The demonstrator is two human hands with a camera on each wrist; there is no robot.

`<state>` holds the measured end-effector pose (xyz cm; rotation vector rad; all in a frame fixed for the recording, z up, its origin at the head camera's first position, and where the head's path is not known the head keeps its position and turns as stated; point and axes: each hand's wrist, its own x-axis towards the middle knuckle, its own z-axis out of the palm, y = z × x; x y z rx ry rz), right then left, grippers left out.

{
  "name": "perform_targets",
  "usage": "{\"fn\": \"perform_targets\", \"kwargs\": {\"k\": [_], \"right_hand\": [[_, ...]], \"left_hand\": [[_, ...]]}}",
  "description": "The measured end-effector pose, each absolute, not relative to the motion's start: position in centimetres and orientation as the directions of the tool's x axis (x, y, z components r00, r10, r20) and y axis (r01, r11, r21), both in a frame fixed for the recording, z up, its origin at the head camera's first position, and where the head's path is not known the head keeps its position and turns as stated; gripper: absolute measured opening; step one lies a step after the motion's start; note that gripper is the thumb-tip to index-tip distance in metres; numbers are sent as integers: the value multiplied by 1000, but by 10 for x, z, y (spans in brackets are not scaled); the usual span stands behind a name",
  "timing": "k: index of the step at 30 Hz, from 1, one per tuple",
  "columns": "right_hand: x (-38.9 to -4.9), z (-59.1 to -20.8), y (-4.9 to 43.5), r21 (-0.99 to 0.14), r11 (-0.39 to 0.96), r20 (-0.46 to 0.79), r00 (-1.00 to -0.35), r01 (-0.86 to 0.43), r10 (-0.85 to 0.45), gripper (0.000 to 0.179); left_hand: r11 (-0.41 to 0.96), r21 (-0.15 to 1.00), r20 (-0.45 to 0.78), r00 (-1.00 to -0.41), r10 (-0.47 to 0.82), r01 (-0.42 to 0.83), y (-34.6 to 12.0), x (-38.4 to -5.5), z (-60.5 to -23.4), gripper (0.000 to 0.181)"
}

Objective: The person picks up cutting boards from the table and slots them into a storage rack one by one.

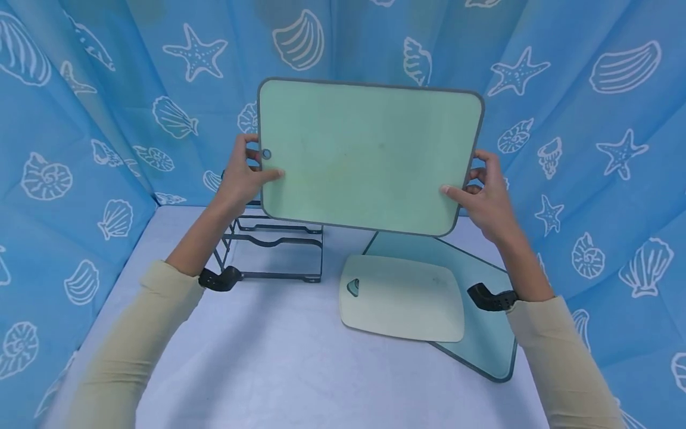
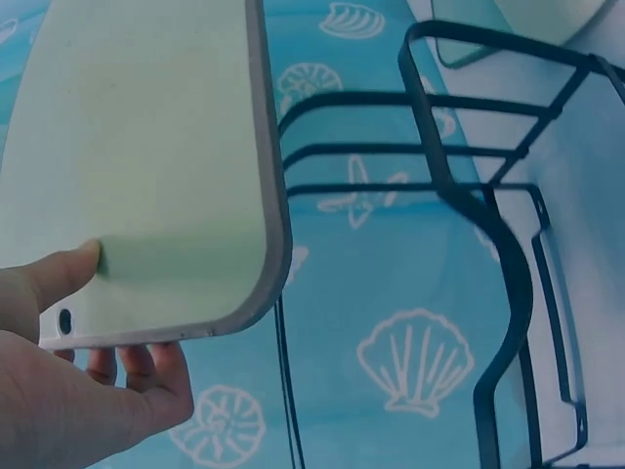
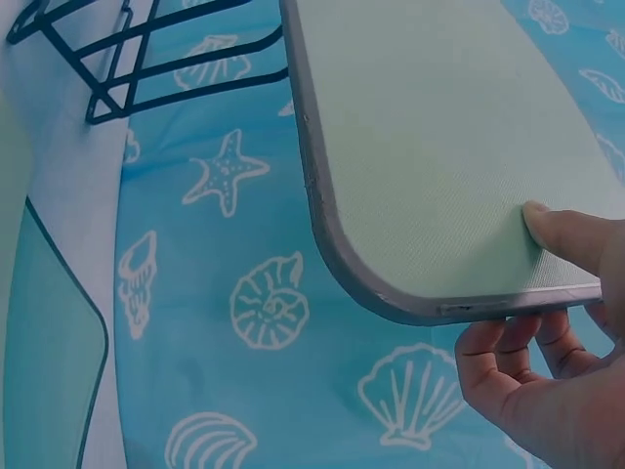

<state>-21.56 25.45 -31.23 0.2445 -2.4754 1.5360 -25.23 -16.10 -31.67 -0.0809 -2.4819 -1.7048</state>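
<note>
A large pale green cutting board [image 1: 370, 155] with a grey rim is held up in the air, its broad face toward the head camera. My left hand [image 1: 243, 170] pinches its left edge by a small hole, thumb on the front face and fingers behind. On the opposite edge my right hand [image 1: 485, 193] grips it the same way, the thumb [image 3: 571, 234] pressing the face in the right wrist view. Behind and below the board's left part stands a black wire rack [image 1: 278, 241], partly hidden by the board.
A smaller cream cutting board [image 1: 402, 301] with a green-lined slot lies on top of a larger teal board [image 1: 482, 333] on the right of the white table [image 1: 257, 363]. A blue shell-patterned curtain [image 1: 128, 119] surrounds the back and sides.
</note>
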Motion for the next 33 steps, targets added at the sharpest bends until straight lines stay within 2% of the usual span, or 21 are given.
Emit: {"fn": "perform_targets", "kwargs": {"k": [9,20,33], "right_hand": [[-230,-309,236,-854,420,316,-947,-308,-52,84],[-251,-310,214,-823,413,411,-911,-390,-40,86],[-267,-308,181,-812,387,451,-891,-437,-59,86]], "left_hand": [[378,919,149,-987,-65,114,-175,-260,-309,68],[375,920,175,-976,-131,115,-193,-264,-302,71],[382,917,199,-961,-192,113,-219,-275,-298,73]]}}
